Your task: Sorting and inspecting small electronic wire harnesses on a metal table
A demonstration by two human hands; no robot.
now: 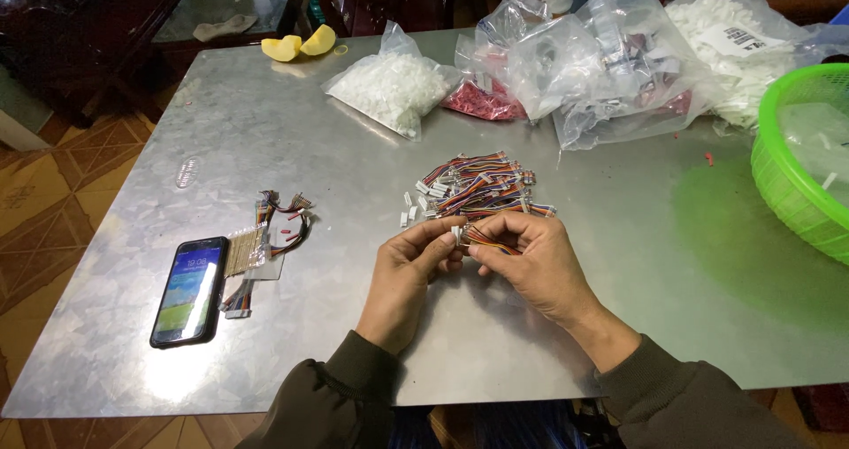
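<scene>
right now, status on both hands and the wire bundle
Left hand and right hand both pinching one multicoloured wire bundle. Wire pile just beyond. Nothing in the way.

Both arms came in from bottom edge, forearms in dark olive sleeves, cuffs pushed just past wrists. Left hand [409,268] sat palm-down, wrist slightly bent, fingers curled inward, thumb + index tips pinched shut at its upper right. Right hand [531,259] angled in from the right, back of hand facing up, knuckles raised, fingers curled toward the left hand, thumb tucked under. Fingertips of both hands met at centre, touching, each grip closed in a fine pinch. Hands held low over the worktop [265,148].
</scene>
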